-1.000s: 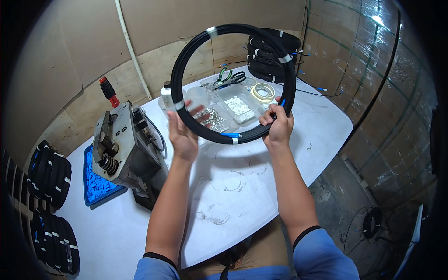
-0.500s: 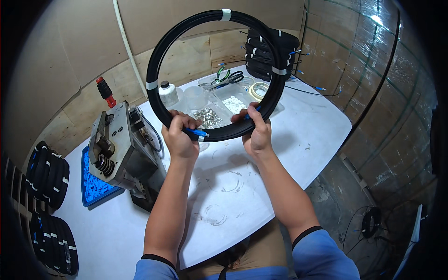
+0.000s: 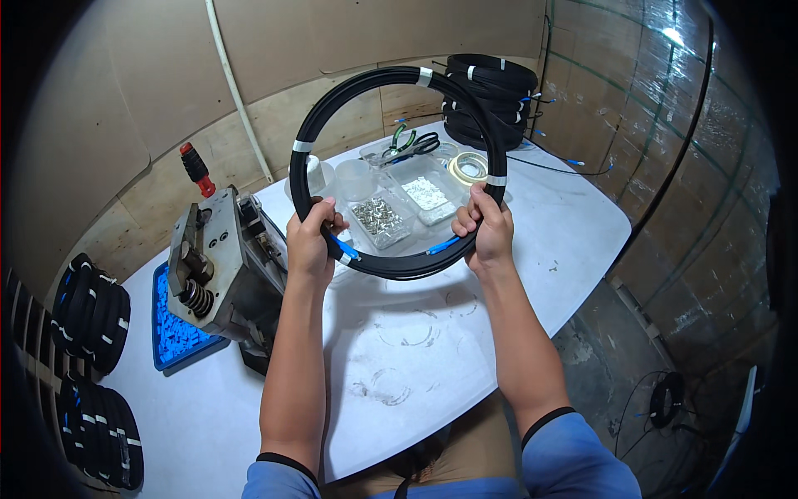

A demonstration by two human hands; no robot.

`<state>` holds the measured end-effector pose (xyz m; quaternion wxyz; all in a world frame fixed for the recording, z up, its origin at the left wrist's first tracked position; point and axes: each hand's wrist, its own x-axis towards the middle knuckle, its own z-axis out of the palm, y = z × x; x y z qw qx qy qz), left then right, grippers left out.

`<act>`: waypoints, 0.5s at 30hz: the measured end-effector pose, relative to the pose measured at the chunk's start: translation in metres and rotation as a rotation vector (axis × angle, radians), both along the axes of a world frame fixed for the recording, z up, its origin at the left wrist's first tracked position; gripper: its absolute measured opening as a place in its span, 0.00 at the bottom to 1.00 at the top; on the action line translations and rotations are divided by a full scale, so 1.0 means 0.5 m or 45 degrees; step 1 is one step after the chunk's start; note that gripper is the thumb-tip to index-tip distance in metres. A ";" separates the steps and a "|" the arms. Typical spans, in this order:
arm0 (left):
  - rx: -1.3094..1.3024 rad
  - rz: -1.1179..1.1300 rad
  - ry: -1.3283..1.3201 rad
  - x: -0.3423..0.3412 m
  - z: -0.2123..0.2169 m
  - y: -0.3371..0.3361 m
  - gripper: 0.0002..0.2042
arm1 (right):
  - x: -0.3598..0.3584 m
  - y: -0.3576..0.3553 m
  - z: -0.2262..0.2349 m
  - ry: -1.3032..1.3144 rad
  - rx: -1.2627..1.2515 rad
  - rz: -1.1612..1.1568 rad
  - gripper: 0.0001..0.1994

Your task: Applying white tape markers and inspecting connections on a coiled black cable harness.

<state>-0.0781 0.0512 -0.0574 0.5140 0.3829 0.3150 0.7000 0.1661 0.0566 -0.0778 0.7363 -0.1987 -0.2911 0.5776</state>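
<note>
A large coil of black cable (image 3: pixel 366 81), bound with several strips of white tape, is held up above the table between my two hands. My left hand (image 3: pixel 311 241) is wrapped round its lower left side. Opposite it, my right hand (image 3: pixel 489 229) grips the lower right side. Two blue connectors show on the coil's lower part: one blue connector (image 3: pixel 346 249) beside my left fingers, the other blue connector (image 3: pixel 444 246) just below my right fingers. Behind the ring stand a clear tray of small metal parts (image 3: pixel 380 221) and a tray of white pieces (image 3: pixel 426 194).
A metal press (image 3: pixel 226 258) stands at the left, beside a blue tray (image 3: pixel 196 359) of blue parts. Stacked cable coils (image 3: pixel 489 96) sit at the back right; more coils (image 3: pixel 93 312) lie far left. Scissors (image 3: pixel 416 148), a tape roll (image 3: pixel 468 168) and a screwdriver (image 3: pixel 198 170) are at the back.
The coil has come lower, and its outline looks smaller. My right hand has moved up its right side and farther from my left hand, uncovering more of the right blue connector.
</note>
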 end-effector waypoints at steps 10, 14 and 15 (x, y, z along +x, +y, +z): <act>-0.050 -0.027 -0.087 -0.001 -0.004 -0.005 0.10 | 0.007 -0.004 0.010 -0.067 -0.049 0.010 0.05; -0.092 -0.031 -0.125 0.019 -0.016 -0.002 0.10 | 0.022 0.002 0.010 -0.111 -0.081 0.011 0.04; -0.093 -0.029 -0.127 0.017 -0.020 0.001 0.10 | 0.023 0.002 0.010 -0.116 -0.100 0.001 0.04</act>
